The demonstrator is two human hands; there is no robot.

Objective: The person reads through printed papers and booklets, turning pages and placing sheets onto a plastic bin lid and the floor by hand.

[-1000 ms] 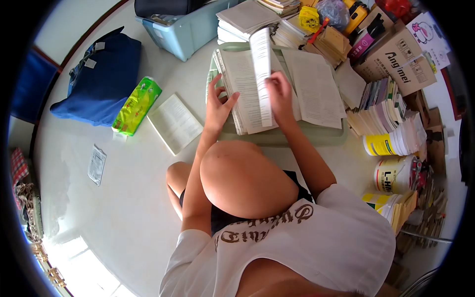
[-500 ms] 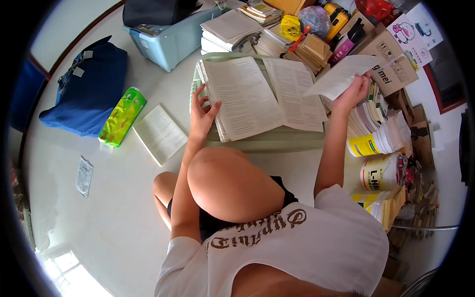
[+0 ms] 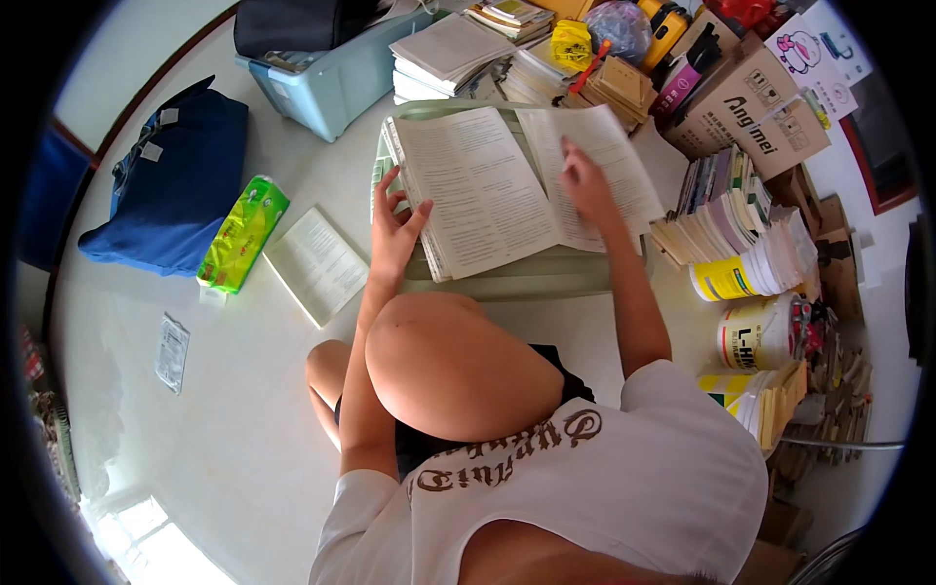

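A stack of printed pages [image 3: 478, 185] lies on a pale green lid-like surface [image 3: 526, 284], its left edge thick with sheets. My left hand [image 3: 396, 229] rests at that left edge, fingers spread, thumb over the margin. To the right, another printed sheet [image 3: 609, 161] lies partly over the surface. My right hand [image 3: 588, 185] is above this sheet, with the index finger extended and the other fingers curled; nothing shows in it. A thin open booklet [image 3: 317, 263] lies on the floor to the left.
Left are a green tissue pack [image 3: 242, 234], a blue bag [image 3: 185, 180] and a small packet [image 3: 172, 353]. A blue bin [image 3: 331, 93] and paper stacks [image 3: 453, 49] stand behind. Books [image 3: 717, 210], a carton [image 3: 751, 112] and buckets [image 3: 751, 336] line the right.
The right hand turned a page over from the left stack to the right, let it go, and came back to above the right-hand sheet. My left hand has stayed at the stack's edge.
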